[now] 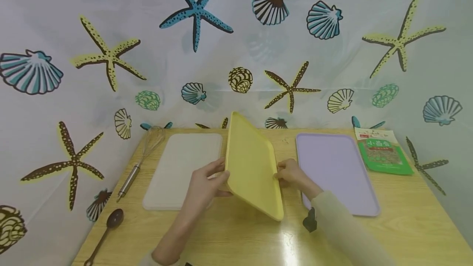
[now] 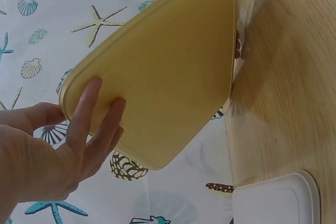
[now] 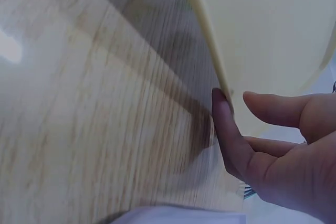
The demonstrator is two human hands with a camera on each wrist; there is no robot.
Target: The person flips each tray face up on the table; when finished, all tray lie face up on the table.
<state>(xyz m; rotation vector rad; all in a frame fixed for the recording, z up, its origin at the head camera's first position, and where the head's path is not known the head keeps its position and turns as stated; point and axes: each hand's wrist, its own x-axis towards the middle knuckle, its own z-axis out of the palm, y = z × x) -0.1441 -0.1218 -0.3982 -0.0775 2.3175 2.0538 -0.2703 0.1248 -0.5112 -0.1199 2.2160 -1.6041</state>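
Note:
A yellow tray stands tilted between my two hands above the wooden table, its left side raised and its right long edge low. My left hand grips the raised left rim, with the thumb at the rim and the fingers spread over the underside. At the lower right edge, my right hand holds the rim. In the right wrist view, its fingers lie against the outside of the edge while the thumb is on the inner side. The tray overlaps the white tray's right side in the head view.
A white tray lies at left and a lilac tray at right. Beyond the lilac tray is a green packet. A whisk and a brown spoon lie along the left edge. A shell-patterned cloth hangs behind.

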